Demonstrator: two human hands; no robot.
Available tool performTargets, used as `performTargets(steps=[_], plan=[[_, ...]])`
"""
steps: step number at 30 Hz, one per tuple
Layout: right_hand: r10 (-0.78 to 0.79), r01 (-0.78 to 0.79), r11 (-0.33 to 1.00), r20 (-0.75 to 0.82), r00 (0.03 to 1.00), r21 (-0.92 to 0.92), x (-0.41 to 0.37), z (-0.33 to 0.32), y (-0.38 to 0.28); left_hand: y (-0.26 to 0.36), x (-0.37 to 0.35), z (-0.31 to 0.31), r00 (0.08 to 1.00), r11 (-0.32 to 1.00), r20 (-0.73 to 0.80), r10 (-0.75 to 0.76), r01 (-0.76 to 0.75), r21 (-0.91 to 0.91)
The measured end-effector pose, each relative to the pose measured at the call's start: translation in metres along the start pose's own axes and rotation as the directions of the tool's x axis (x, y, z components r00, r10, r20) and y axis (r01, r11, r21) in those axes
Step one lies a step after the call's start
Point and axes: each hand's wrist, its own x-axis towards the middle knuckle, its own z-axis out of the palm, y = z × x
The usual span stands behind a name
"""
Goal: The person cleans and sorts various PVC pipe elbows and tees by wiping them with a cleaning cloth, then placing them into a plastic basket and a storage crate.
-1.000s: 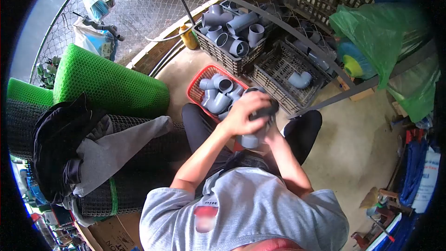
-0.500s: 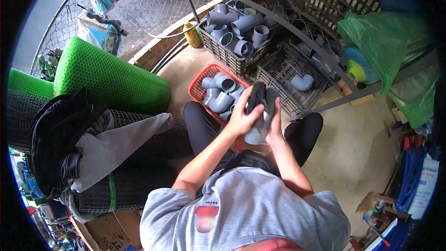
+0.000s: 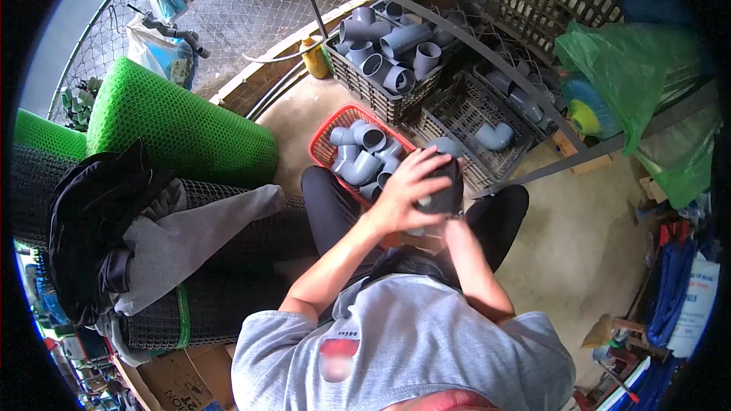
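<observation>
A red basket [image 3: 323, 154] of grey fittings stands just beyond the knees, with two black crates [image 3: 364, 90] behind it and a green mesh roll [image 3: 179, 133] to the left. Above the lap, the left hand [image 3: 403, 186] spreads over and clasps a grey pipe fitting [image 3: 435, 199], which is partly covered by what looks like a dark cloth [image 3: 451, 181]. The right hand [image 3: 455, 222] is underneath and mostly hidden, so its grip cannot be told.

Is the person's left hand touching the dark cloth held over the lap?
Touching. The head view shows the left hand laid on the dark cloth, with its fingers spread and curled over the top and no gap between them.
</observation>
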Motion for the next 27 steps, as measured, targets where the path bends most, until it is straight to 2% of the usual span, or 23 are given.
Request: performTargets(steps=[1, 2, 3, 4, 5, 6, 7, 8, 9, 10, 11, 12, 13, 15, 16, 17, 19, 20, 21, 23, 24, 25, 27], plan=[[-0.200, 0.145, 0.946, -0.172, 0.965, -0.289, -0.006, 0.008, 0.016, -0.001, 0.010, -0.007, 0.999, 0.997, 0.025, -0.047, 0.048, -0.057], [-0.210, 0.131, 0.870, -0.116, 0.971, -0.475, -0.013, 0.006, 0.009, -0.005, 0.013, -0.009, 0.991, 0.972, -0.059, -0.122, 0.107, -0.209], [-0.225, 0.119, 0.887, -0.192, 0.955, -0.447, -0.013, 0.006, 0.003, -0.007, 0.018, -0.016, 0.972, 0.958, -0.136, -0.192, 0.155, -0.243], [-0.270, 0.177, 0.851, -0.124, 0.955, -0.495, -0.022, 0.026, -0.015, -0.005, 0.018, -0.020, 0.875, 0.828, -0.144, -0.462, 0.368, -0.423], [-0.310, 0.235, 0.811, -0.053, 0.949, -0.536, -0.033, 0.050, -0.036, -0.004, 0.018, -0.023, 0.712, 0.619, -0.098, -0.695, 0.523, -0.586], [-0.264, 0.238, 0.900, -0.019, 0.964, -0.366, -0.040, 0.064, -0.050, -0.020, 0.009, -0.016, 0.640, 0.418, -0.043, -0.767, 0.448, -0.790], [-0.239, 0.187, 0.927, -0.127, 0.963, -0.325, -0.036, 0.063, -0.053, -0.025, 0.002, -0.006, 0.590, 0.331, -0.034, -0.807, 0.405, -0.852], [-0.018, 0.004, 0.989, -0.094, 0.995, -0.151, -0.029, 0.038, -0.057, -0.011, 0.001, -0.001, 0.589, 0.437, -0.087, -0.803, 0.484, -0.758], [0.192, -0.191, 0.981, -0.021, 0.981, 0.017, -0.021, 0.014, -0.060, 0.005, -0.002, 0.005, 0.597, 0.530, -0.139, -0.790, 0.552, -0.644], [0.160, -0.166, 0.982, 0.071, 0.985, 0.088, -0.020, 0.025, -0.065, 0.007, -0.004, 0.010, 0.833, 0.868, -0.280, -0.477, 0.398, -0.297], [0.201, -0.232, 0.963, 0.210, 0.957, 0.137, -0.023, 0.026, -0.071, 0.004, -0.004, 0.011, 0.962, 0.994, -0.254, -0.098, 0.081, -0.077], [0.208, -0.209, 0.977, 0.024, 0.978, 0.043, -0.027, 0.018, -0.063, 0.009, -0.012, 0.011, 0.998, 0.998, -0.050, -0.049, 0.051, 0.033], [0.189, -0.200, 0.978, -0.155, 0.970, -0.059, -0.030, 0.009, -0.053, 0.019, -0.011, 0.005, 0.987, 0.990, 0.157, -0.019, -0.004, 0.139], [0.152, -0.141, 0.988, 0.206, 0.967, -0.067, -0.024, -0.024, -0.030, 0.020, -0.008, 0.004, 0.978, 0.992, 0.209, 0.004, -0.030, 0.123], [0.037, 0.016, 0.960, 0.183, 0.982, -0.280, -0.019, -0.041, -0.012, 0.018, -0.001, -0.004, 0.973, 0.995, 0.229, 0.012, -0.035, 0.098], [0.068, -0.035, 0.986, 0.203, 0.977, -0.163, -0.020, -0.028, -0.014, 0.013, 0.003, -0.012, 0.973, 0.997, 0.233, 0.000, -0.019, 0.080], [0.132, -0.152, 0.986, 0.240, 0.962, 0.070, -0.022, 0.002, -0.019, -0.008, 0.005, -0.011, 0.998, 0.997, 0.008, -0.066, 0.065, 0.036], [0.037, -0.034, 0.999, 0.124, 0.992, -0.020, -0.026, 0.025, -0.027, -0.020, -0.007, 0.001, 0.953, 0.957, -0.116, -0.279, 0.267, -0.111], [-0.073, 0.074, 0.990, 0.013, 0.997, -0.120, -0.028, 0.039, -0.031, -0.022, -0.008, 0.007, 0.836, 0.847, -0.183, -0.517, 0.469, -0.252], [-0.231, 0.217, 0.957, -0.054, 0.971, -0.195, -0.017, 0.036, -0.037, -0.009, -0.004, 0.013, 0.655, 0.545, -0.079, -0.752, 0.549, -0.634], [-0.284, 0.263, 0.950, -0.112, 0.952, -0.168, -0.012, 0.036, -0.041, -0.003, -0.012, 0.022, 0.656, 0.568, -0.098, -0.748, 0.557, -0.606], [-0.333, 0.311, 0.939, -0.172, 0.927, -0.144, -0.009, 0.036, -0.045, 0.002, -0.024, 0.035, 0.651, 0.525, -0.086, -0.754, 0.520, -0.674], [-0.316, 0.273, 0.946, -0.316, 0.895, -0.174, -0.008, 0.038, -0.057, 0.031, -0.033, 0.045, 0.787, 0.746, -0.176, -0.592, 0.451, -0.490]])
